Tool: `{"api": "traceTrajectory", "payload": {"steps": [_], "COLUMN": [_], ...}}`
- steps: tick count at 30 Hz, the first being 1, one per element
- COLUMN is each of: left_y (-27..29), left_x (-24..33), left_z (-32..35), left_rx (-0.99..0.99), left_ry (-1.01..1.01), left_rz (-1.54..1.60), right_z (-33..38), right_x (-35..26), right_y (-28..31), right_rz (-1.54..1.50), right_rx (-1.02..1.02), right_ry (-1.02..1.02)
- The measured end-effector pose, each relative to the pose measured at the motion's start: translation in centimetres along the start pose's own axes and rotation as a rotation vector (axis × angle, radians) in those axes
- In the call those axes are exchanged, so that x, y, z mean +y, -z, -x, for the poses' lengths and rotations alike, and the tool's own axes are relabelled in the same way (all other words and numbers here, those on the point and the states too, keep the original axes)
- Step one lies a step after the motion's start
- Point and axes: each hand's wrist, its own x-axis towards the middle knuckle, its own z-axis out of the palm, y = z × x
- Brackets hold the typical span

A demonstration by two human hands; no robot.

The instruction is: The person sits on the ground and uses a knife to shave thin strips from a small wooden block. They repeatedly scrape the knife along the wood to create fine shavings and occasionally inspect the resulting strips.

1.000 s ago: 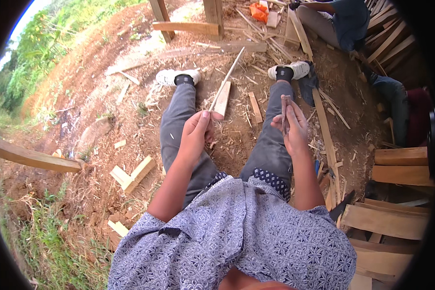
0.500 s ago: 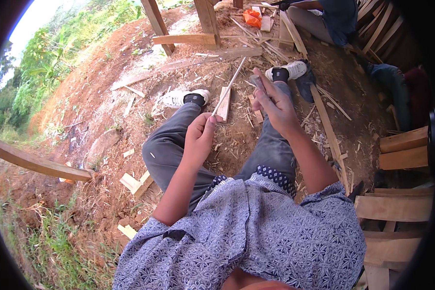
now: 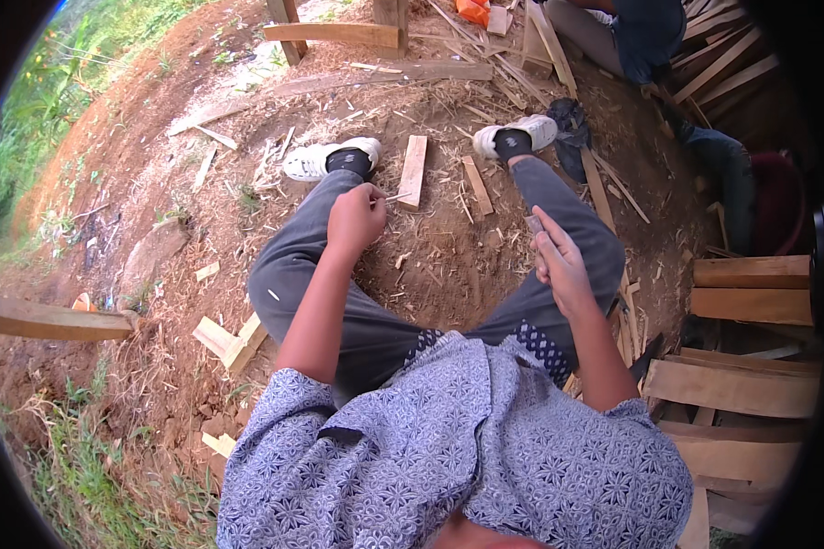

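My left hand (image 3: 357, 218) is closed around a thin pale wooden stick (image 3: 397, 197), whose short visible end pokes out to the right; the rest is hidden or foreshortened. Over my right thigh, my right hand (image 3: 563, 270) grips a small greyish flat piece (image 3: 534, 222) that shows above the fingers; its kind I cannot make out. The two hands are well apart. Between my shoes, on the ground beyond the left hand, lies a flat wooden block (image 3: 413, 172). A smaller wood strip (image 3: 477, 185) lies to its right.
Wood shavings and offcuts litter the brown soil (image 3: 439, 274). Stacked planks (image 3: 732, 389) stand close on my right. A curved beam (image 3: 55, 317) juts in from the left. At the far right sits another person (image 3: 641, 41), near an orange bag (image 3: 473, 11).
My hands have moved apart: the left went up and left, the right down and right. The stick, upright before, now points sideways. The view has shifted too.
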Motion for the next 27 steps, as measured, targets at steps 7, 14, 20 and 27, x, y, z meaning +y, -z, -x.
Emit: {"api": "traceTrajectory", "payload": {"steps": [7, 14, 20, 27], "left_y": [-2.7, -5.3, -4.8, -5.7], "left_x": [-1.2, -3.2, -3.2, -4.9], "left_z": [-5.8, -5.9, -6.6, -7.0], "left_rx": [-0.169, -0.045, -0.033, 0.036], "left_ry": [0.185, 0.083, 0.049, 0.169], "left_rz": [0.427, 0.151, 0.117, 0.725], "right_z": [-5.1, -12.3, -16.0, -18.2], "right_x": [5.5, 8.5, 7.6, 12.8], "right_y": [-1.9, -6.1, -8.7, -11.6], "right_rz": [-0.121, 0.010, -0.003, 0.073], "right_rx": [-0.028, -0.124, -0.150, -0.110], "right_ry": [-0.133, -0.203, -0.174, -0.236]}}
